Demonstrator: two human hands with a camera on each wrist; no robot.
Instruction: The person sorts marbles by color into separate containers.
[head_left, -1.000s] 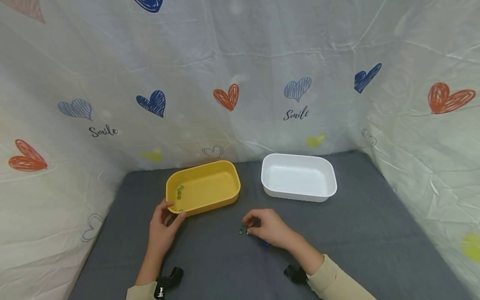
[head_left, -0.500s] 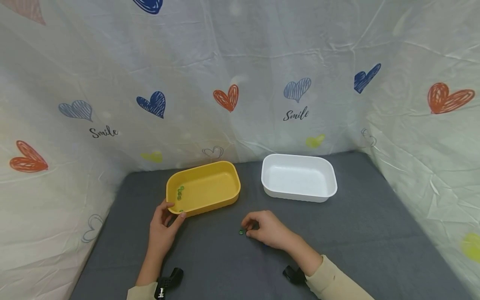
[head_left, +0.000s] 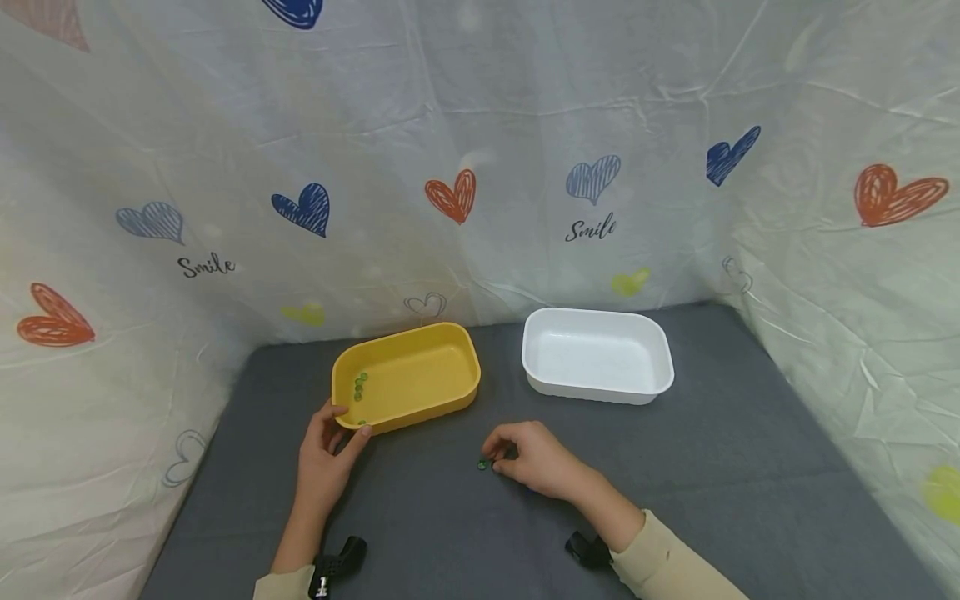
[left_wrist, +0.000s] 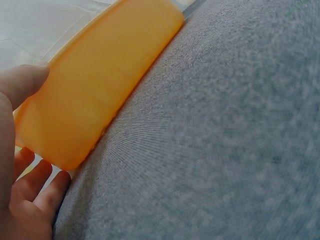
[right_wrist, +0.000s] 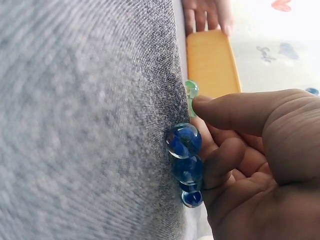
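My left hand (head_left: pixel 324 457) grips the near left corner of a yellow plastic tray (head_left: pixel 427 367), thumb on the front side and fingers round the end. Inside that tray several green marbles (head_left: pixel 360 385) lie along its left side. To the right, my right hand (head_left: pixel 538 457) is low over the cloth, its thumb and index finger round a green marble (right_wrist: pixel 191 108), partly hidden by the thumb. Just beyond is another green marble (head_left: pixel 482 464). Several blue marbles (right_wrist: pixel 186 141) show in a row beside the curled fingers in the right wrist view; the hand mostly hides them in the head view.
A white plastic tray (head_left: pixel 600 354) stands at the back right, apart from the yellow one. Dark grey cloth (head_left: pixel 735 467) covers the table. Behind and at both sides hangs a pale curtain (head_left: pixel 517 100) printed with hearts.
The right fingers have shifted slightly left and come round the nearer green marble, and the hand now covers the blue marble seen earlier. The left hand and both trays stay put.
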